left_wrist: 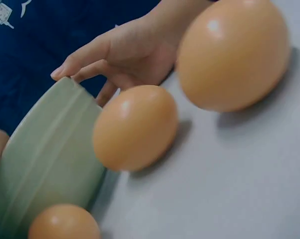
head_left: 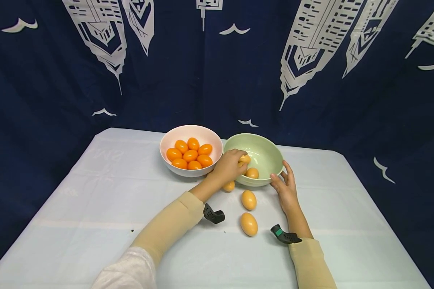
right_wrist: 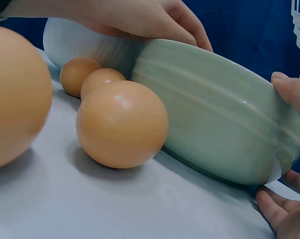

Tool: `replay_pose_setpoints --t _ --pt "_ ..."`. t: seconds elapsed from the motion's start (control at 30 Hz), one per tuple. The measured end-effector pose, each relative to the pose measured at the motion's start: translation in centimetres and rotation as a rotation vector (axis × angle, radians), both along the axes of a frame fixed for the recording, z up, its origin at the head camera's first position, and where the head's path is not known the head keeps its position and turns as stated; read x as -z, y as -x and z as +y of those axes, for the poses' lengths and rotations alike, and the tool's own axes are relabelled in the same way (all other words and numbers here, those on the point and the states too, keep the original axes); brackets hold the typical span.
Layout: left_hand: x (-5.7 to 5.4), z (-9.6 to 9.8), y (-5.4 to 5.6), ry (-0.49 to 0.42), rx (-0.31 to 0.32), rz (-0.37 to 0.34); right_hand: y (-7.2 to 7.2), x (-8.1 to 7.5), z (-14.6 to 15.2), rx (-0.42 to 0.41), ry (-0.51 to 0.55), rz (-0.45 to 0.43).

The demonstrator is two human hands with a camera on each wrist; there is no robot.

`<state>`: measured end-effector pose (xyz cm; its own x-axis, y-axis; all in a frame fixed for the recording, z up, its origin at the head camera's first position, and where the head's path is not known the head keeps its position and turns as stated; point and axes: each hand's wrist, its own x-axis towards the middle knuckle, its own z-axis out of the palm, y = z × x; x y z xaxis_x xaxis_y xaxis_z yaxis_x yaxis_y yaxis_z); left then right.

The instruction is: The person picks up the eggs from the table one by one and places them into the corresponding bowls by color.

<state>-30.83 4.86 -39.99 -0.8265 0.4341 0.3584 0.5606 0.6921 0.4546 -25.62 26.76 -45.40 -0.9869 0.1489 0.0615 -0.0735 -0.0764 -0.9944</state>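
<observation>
My left hand point(head_left: 229, 165) reaches over the near left rim of a green bowl point(head_left: 271, 158), fingers and thumb around a light-brown egg point(head_left: 244, 159) just inside it. Another brown egg point(head_left: 252, 173) lies at the bottom of that bowl. On the bowl's right side, my right hand point(head_left: 286, 186) grips it, with the thumb at the rim and fingers low on the wall in the right wrist view. Several brown eggs lie on the table before the bowl, among them a near egg point(head_left: 248, 224), a middle egg point(head_left: 248, 200) and one egg point(head_left: 228, 186) beside my left wrist.
A pink bowl point(head_left: 191, 129) holding several bright orange eggs point(head_left: 190, 155) stands left of the green bowl, close against it. Both bowls are near the back edge of the white-covered table point(head_left: 105, 192). Behind hangs a dark blue curtain point(head_left: 202, 80) with white prints.
</observation>
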Motion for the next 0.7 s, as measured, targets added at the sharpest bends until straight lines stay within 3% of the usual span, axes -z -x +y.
replay_pose_setpoints --t 0.27,0.47,0.7 --pt "-0.3 -1.2 -1.9 -0.199 0.015 -0.069 0.0 0.0 0.0 0.001 0.013 -0.003" --pt "-0.4 -2.0 -2.7 -0.285 0.038 -0.132 -0.1 0.1 0.1 -0.002 0.014 -0.01" --pt "-0.3 -3.5 -3.5 -0.369 0.088 -0.103 0.0 0.2 0.1 -0.006 0.018 -0.004"
